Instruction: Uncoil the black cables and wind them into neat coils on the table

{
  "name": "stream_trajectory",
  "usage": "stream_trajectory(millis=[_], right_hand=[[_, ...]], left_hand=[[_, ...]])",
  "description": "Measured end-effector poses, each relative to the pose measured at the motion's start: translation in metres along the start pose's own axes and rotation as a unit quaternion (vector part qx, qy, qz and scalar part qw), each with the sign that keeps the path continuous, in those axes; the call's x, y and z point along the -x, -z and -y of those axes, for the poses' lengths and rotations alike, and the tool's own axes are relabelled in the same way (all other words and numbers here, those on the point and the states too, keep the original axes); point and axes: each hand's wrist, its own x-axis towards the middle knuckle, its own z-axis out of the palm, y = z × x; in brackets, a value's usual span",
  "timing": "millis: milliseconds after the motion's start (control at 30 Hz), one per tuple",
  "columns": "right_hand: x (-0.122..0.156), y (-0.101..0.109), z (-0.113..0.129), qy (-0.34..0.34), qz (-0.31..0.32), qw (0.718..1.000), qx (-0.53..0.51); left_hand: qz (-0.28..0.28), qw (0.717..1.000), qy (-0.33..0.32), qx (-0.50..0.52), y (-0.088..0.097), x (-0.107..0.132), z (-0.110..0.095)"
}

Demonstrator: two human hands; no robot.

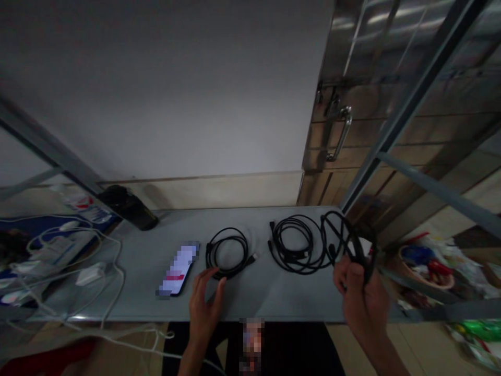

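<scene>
My left hand (205, 303) is at the near edge of a small coiled black cable (210, 256), fingers apart; I cannot tell whether the fingertips touch it. That coil lies flat, with a light-coloured plug end on its right. A larger coil of black cable (278, 245) rests on the grey tabletop (258, 297) between my hands, several connector ends showing. Over the right end of the table, my right hand (364, 300) is closed around a looped black cable (358, 245), its loops standing up above the fingers and partly overlapping the larger coil in view.
A phone (178, 271) with a lit screen lies left of the small coil. Behind it is a black bottle-like object (131, 209). White cords and a charger (91, 273) clutter the left end. Metal frame posts (410, 99) rise at both sides. A filled basket (426, 269) stands right.
</scene>
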Motion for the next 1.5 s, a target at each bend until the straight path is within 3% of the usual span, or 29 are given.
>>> stream_trajectory(millis=[167, 267, 367, 600, 800, 900, 1000, 1100, 1200, 1333, 1500], right_hand=[[0.011, -0.009, -0.021, -0.056, 0.030, 0.998, -0.017], [-0.004, -0.020, -0.038, -0.067, 0.067, 0.995, -0.034], [-0.031, -0.031, -0.040, -0.039, 0.072, 0.997, -0.013], [-0.092, -0.025, 0.005, 0.068, 0.062, 0.996, 0.002], [-0.107, -0.007, 0.057, 0.087, 0.016, 0.993, -0.083], [-0.100, -0.002, 0.078, 0.085, 0.019, 0.990, -0.113], [-0.089, -0.002, 0.085, 0.086, 0.049, 0.991, -0.088], [-0.078, -0.007, 0.070, 0.100, 0.126, 0.987, -0.017], [-0.071, -0.015, 0.040, 0.125, 0.196, 0.971, 0.053], [-0.068, -0.023, 0.004, 0.135, 0.245, 0.956, 0.087], [-0.077, -0.022, -0.002, 0.109, 0.240, 0.962, 0.076]], left_hand=[[0.135, 0.978, 0.090, 0.134, -0.022, 0.026, -0.048], [0.192, 0.955, 0.119, 0.193, -0.038, 0.032, -0.079], [0.226, 0.941, 0.122, 0.222, -0.049, 0.029, -0.096], [0.224, 0.928, 0.155, 0.254, -0.057, 0.033, -0.095], [0.203, 0.913, 0.186, 0.300, -0.061, 0.032, -0.098], [0.203, 0.879, 0.212, 0.375, -0.070, 0.018, -0.115], [0.196, 0.823, 0.252, 0.470, -0.083, -0.008, -0.141], [0.172, 0.765, 0.305, 0.540, -0.091, -0.041, -0.168], [0.201, 0.729, 0.310, 0.576, -0.095, -0.067, -0.182], [0.223, 0.745, 0.343, 0.527, -0.108, -0.076, -0.174], [0.173, 0.774, 0.353, 0.496, -0.126, -0.067, -0.150]])
